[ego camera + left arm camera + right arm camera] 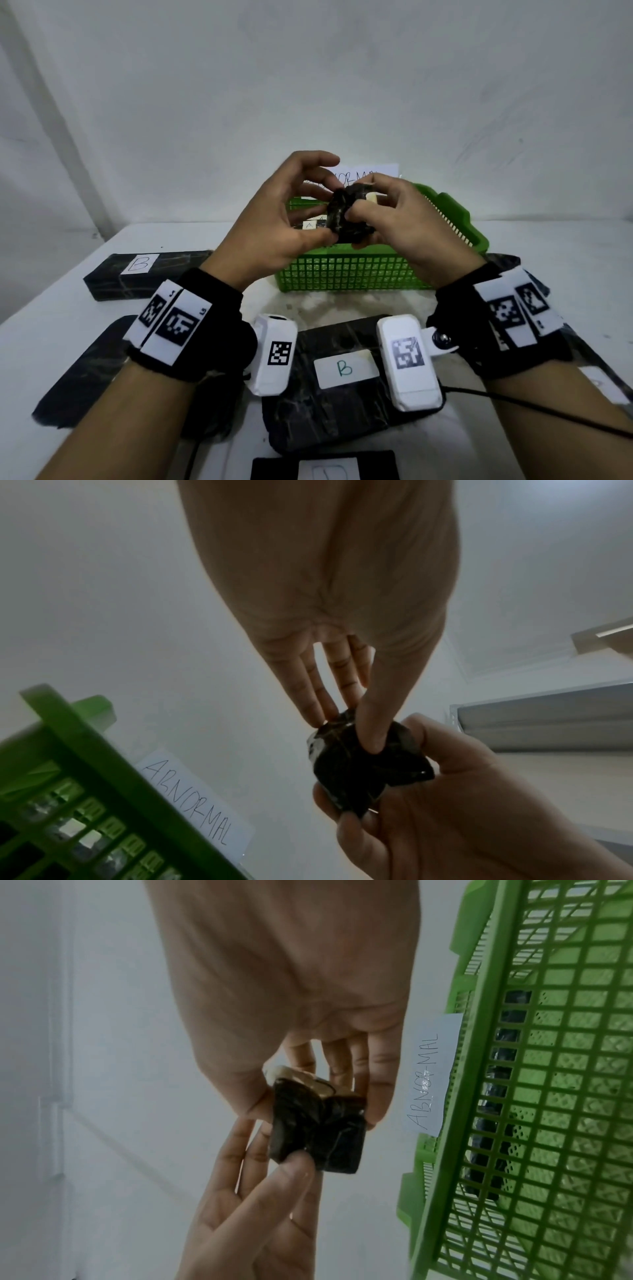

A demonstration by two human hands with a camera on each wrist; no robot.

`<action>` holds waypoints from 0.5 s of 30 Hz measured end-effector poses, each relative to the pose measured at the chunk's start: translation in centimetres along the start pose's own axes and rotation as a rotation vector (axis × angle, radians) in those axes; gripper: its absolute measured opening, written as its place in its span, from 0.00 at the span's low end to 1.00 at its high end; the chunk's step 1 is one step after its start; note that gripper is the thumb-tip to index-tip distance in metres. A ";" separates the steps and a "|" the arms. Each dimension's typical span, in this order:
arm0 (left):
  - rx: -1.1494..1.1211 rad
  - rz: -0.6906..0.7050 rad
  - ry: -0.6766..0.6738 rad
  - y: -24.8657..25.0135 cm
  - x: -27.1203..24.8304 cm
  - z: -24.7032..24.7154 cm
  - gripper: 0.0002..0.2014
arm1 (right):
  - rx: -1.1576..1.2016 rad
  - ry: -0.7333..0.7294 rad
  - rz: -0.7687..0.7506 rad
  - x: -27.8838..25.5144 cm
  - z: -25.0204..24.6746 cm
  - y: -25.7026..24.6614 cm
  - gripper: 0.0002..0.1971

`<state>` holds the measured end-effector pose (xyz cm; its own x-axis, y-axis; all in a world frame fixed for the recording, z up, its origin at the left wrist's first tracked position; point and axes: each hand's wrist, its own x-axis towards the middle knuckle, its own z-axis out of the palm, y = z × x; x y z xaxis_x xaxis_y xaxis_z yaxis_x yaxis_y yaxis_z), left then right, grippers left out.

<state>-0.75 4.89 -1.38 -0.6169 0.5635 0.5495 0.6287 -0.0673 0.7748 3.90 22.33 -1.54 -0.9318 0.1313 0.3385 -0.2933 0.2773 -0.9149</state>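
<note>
A small black marbled stone piece point(339, 212) with a pale patch on one end is held in the air above the green basket point(342, 274). My left hand point(318, 222) pinches its left side between thumb and fingers. My right hand point(366, 219) grips its right side, thumb on top and fingers curled underneath. In the left wrist view the left thumb presses on the stone piece point(346, 772). In the right wrist view the stone piece point(318, 1131) sits between both hands, pale end up.
The basket holds a dark slab labelled A point(310, 225), and a paper sign reading ABNORMAL point(431, 1074) stands behind it. Black slabs labelled B lie on the white table at the left point(137, 274) and centre front point(308, 411). More slabs lie at left, right and bottom. A black cable point(548, 411) trails right.
</note>
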 end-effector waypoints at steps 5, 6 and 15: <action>0.038 -0.023 -0.034 -0.2 0.0 0.1 0.32 | -0.052 0.049 -0.045 0.0 0.2 0.4 0.03; 0.043 -0.030 -0.031 -0.2 0.0 0.0 0.31 | -0.049 0.060 -0.054 0.0 0.1 0.3 0.02; 0.049 0.021 0.211 0.1 0.4 -0.3 0.17 | 0.184 -0.179 -0.035 -0.3 -2.9 -0.8 0.12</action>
<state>-1.10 4.85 -1.03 -0.6853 0.3773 0.6229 0.6619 -0.0341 0.7488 5.07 24.83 -0.29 -0.9386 -0.0505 0.3413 -0.3448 0.0987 -0.9335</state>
